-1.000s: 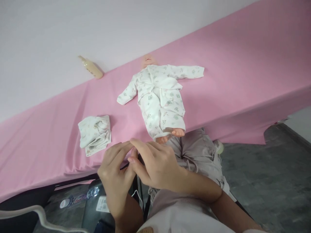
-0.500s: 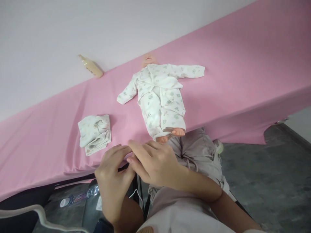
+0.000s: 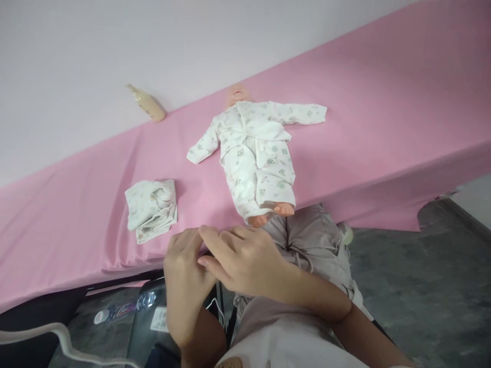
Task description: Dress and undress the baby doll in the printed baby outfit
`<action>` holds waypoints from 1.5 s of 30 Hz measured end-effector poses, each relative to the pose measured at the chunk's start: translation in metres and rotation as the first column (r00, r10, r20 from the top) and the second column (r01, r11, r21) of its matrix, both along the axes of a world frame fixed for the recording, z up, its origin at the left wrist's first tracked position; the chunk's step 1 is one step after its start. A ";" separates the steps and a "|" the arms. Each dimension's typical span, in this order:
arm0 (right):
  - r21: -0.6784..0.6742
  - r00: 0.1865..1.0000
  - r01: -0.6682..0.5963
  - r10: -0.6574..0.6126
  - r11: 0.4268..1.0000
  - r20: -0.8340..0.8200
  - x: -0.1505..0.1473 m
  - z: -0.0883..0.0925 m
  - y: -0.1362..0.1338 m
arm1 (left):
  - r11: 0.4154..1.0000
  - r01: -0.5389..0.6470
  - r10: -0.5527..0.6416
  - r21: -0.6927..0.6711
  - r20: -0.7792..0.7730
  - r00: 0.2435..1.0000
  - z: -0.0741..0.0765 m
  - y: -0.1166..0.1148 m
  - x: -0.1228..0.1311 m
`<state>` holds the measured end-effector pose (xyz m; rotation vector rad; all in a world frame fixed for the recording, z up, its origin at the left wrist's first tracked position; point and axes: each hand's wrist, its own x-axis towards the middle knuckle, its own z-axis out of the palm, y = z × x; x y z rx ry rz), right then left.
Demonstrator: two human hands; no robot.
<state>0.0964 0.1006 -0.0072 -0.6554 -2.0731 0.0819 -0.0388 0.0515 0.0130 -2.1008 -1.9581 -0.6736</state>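
Observation:
My left hand (image 3: 187,268) is held in front of my body below the table's near edge, its fingers curled down and partly covered by the other hand. My right hand (image 3: 243,255) touches it, with bent fingers and thumb resting against the left hand's fingers; no object shows in either. Just beyond them a baby doll (image 3: 238,94) lies on its back on the pink cloth (image 3: 356,138). It wears a white printed outfit (image 3: 264,153) tied at the waist. The bare feet (image 3: 284,208) poke out at the near edge. The top of the head is hard to make out.
Left of the doll lies a folded white printed garment (image 3: 151,209). A cream pump bottle (image 3: 148,104) lies by the cloth's far edge. Under the table are a plastic bottle (image 3: 115,313), a black chair (image 3: 143,312) and a white cable (image 3: 63,340).
My left hand has moved right and closer against my right hand, its fingers more folded. The view has shifted slightly; doll, garment and pump bottle keep their places on the table.

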 end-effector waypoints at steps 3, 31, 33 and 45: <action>-0.021 1.000 -0.013 0.013 1.000 0.002 0.000 -0.002 0.001 | 1.000 -0.015 0.015 -0.007 0.023 1.000 -0.003 0.002 0.001; -0.148 0.957 -0.192 0.152 0.970 -0.246 0.015 0.013 0.001 | 0.978 0.000 -0.069 0.209 0.322 0.944 0.001 0.002 0.015; -0.175 0.947 -0.234 0.184 0.956 -0.262 0.015 0.013 0.000 | 0.958 0.056 -0.130 0.281 0.251 0.959 0.001 0.003 0.016; -0.129 0.972 -0.079 0.047 0.988 -0.229 0.010 0.003 0.002 | 0.894 0.095 -0.139 0.439 0.069 0.988 -0.001 0.008 0.009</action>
